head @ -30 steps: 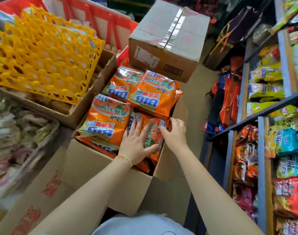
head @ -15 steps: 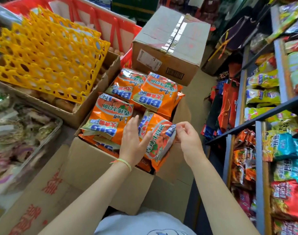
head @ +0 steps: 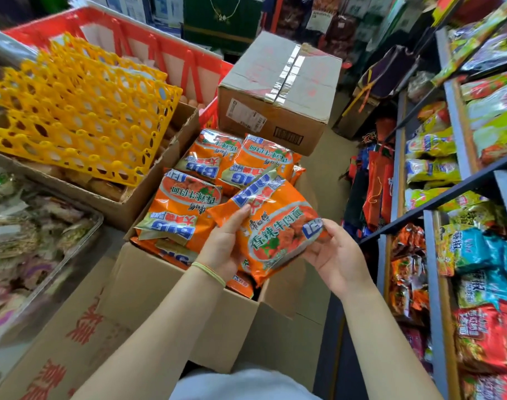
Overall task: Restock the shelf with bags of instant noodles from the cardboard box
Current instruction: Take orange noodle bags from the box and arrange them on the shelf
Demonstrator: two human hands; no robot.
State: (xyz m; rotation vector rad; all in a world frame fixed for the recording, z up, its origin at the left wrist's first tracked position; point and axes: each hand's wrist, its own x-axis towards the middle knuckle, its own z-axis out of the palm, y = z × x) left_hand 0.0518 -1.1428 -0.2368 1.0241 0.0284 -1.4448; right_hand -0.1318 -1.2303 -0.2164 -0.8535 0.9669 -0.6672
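The orange noodle bag (head: 275, 226), flat in the cardboard box (head: 171, 287) a second ago, is now lifted clear — left hand (head: 226, 246) and right hand (head: 337, 256) both grasping it — ready for the shelf (head: 431, 255).

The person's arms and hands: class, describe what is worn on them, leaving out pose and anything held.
Both forearms are bare, with no sleeves or gloves in view. The left hand has thin yellow-green and orange bands around its wrist. The right hand shows no band, ring or watch.

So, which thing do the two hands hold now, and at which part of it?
Both hold one orange plastic bag of instant noodles: the left hand grips its left edge, and the right hand pinches its right edge.
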